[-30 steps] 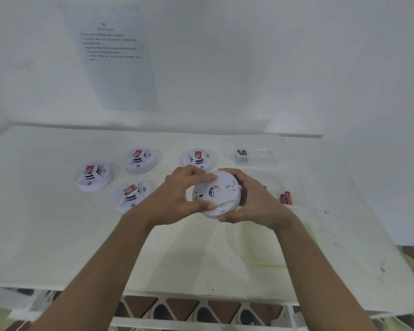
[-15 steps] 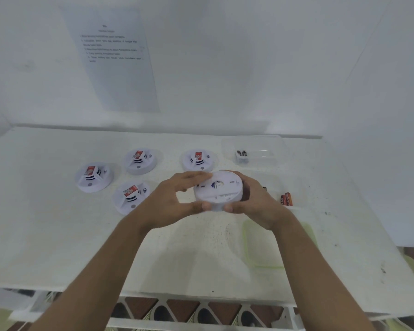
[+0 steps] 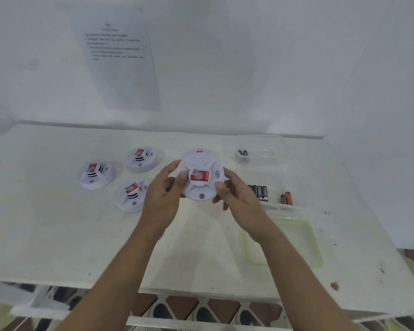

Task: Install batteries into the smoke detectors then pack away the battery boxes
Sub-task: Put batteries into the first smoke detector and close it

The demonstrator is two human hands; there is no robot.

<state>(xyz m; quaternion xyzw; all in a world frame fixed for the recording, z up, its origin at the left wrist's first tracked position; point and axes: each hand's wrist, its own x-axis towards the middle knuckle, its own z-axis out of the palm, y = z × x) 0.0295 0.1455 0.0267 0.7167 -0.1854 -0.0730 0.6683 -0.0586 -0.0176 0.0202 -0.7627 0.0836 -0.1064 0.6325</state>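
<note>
White round plastic smoke detector [image 3: 202, 178], underside-up a second ago, now flipped face-up, held in two-handed grip: left hand [image 3: 164, 187], right hand [image 3: 234, 194]. Probably loaded, bound for worktop [image 3: 46, 223].

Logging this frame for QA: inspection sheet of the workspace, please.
Surface: white table, speckled with dark marks.
Job's things: held smoke detector face up, hiding another behind it; three more at left; loose batteries; clear battery box holding two cells.
Clutter: green-rimmed lid.
Grippers: left hand and right hand both grip the held detector.
Cables: nothing seen.
Surroundings: white walls, printed sheet, unreadable.
</note>
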